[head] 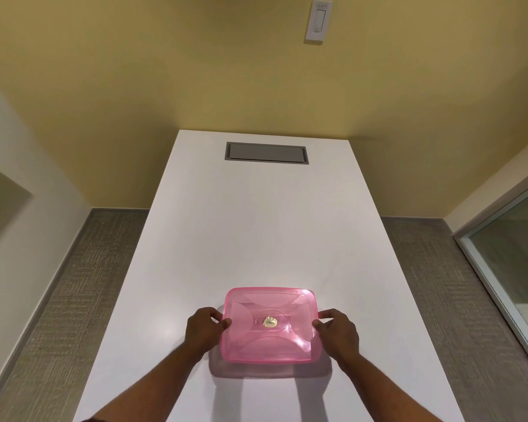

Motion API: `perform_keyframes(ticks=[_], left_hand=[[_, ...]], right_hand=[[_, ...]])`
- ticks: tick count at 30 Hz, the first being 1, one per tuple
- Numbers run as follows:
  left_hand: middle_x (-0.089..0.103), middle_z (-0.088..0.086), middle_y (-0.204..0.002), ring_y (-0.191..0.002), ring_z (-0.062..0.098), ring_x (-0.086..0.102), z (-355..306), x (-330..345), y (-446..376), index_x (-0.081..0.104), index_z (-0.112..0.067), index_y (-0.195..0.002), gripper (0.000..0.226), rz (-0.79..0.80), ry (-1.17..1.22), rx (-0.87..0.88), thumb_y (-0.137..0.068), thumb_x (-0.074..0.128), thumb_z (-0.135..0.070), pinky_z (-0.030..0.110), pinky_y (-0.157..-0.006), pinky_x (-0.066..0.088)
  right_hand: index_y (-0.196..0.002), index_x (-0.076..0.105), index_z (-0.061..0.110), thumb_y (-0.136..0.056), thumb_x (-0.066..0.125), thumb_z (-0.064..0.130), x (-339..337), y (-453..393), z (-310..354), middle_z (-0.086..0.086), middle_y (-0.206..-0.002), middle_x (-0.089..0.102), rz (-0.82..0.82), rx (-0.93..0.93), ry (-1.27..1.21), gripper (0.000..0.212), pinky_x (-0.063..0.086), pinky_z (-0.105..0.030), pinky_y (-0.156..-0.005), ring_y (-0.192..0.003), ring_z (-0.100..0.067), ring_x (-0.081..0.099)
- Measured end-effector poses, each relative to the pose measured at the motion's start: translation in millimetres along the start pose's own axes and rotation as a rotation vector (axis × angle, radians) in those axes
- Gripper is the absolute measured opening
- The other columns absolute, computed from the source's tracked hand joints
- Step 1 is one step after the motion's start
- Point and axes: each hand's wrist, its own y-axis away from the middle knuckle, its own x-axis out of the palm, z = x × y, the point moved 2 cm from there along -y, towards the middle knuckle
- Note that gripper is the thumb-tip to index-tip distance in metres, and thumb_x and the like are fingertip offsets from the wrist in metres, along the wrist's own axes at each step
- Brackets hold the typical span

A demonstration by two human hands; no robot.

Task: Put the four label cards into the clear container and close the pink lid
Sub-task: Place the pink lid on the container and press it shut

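A translucent pink lid (270, 325) with a small gold sticker at its centre lies flat on top of the container, near the front of the white table (256, 223). The clear container under it is almost wholly hidden by the lid. My left hand (205, 328) grips the lid's left edge, thumb on top and fingers at the side. My right hand (337, 332) grips the right edge the same way. No label cards can be made out through the pink plastic or on the table.
A grey rectangular hatch (266, 152) is set into the table's far end. Carpeted floor runs along both sides of the table. A glass panel (512, 263) stands at the right, and a yellow wall with a white switch (318, 21) is behind.
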Motion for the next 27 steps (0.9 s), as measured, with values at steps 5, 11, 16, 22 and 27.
perform_keyframes(ticks=[5, 11, 16, 22, 27], left_hand=[[0.074, 0.011, -0.090, -0.088, 0.034, 0.071, 0, 1, 2, 0.066, -0.012, -0.083, 0.023, 0.007, -0.037, 0.014, -0.080, 0.080, -0.030, 0.044, -0.086, 0.058], [0.074, 0.015, -0.082, -0.061, 0.028, 0.072, 6, 1, -1, 0.066, -0.007, -0.094, 0.029, 0.063, 0.065, -0.038, -0.082, 0.079, -0.031, 0.044, -0.073, 0.064], [0.074, 0.015, -0.086, -0.063, 0.021, 0.067, 21, -5, 2, 0.059, -0.015, -0.107, 0.053, 0.319, 0.172, -0.147, -0.069, 0.090, -0.033, 0.036, -0.065, 0.063], [0.068, 0.011, -0.070, -0.068, 0.025, 0.067, 29, -6, 13, 0.046, -0.010, -0.113, 0.074, 0.501, 0.118, -0.128, -0.057, 0.092, -0.005, 0.042, -0.074, 0.064], [0.063, 0.023, -0.078, -0.065, 0.031, 0.067, 30, -8, 16, 0.049, -0.005, -0.094, 0.050, 0.477, 0.145, -0.081, -0.066, 0.090, 0.000, 0.043, -0.069, 0.064]], right_hand=[[-0.104, 0.071, 0.028, -0.085, 0.073, 0.032, 0, -1, 0, 0.006, -0.086, 0.076, 0.005, 0.020, -0.016, 0.019, 0.055, -0.035, -0.085, -0.088, -0.018, 0.070], [-0.103, 0.073, 0.024, -0.089, 0.072, 0.043, -1, -1, -9, 0.003, -0.100, 0.077, 0.042, 0.038, -0.071, 0.024, 0.056, -0.042, -0.091, -0.095, -0.020, 0.071], [-0.116, 0.059, 0.020, -0.077, 0.086, 0.043, -1, 6, -22, -0.007, -0.102, 0.073, 0.245, 0.078, -0.223, 0.052, 0.062, -0.042, -0.081, -0.094, -0.029, 0.073], [-0.109, 0.065, 0.006, -0.067, 0.095, 0.013, -3, 8, -33, -0.012, -0.084, 0.070, 0.328, 0.050, -0.290, 0.052, 0.065, -0.043, -0.075, -0.075, -0.024, 0.072], [-0.089, 0.068, -0.003, -0.065, 0.096, 0.013, -2, 5, -40, -0.008, -0.069, 0.068, 0.289, 0.045, -0.275, 0.040, 0.064, -0.045, -0.074, -0.061, -0.020, 0.068]])
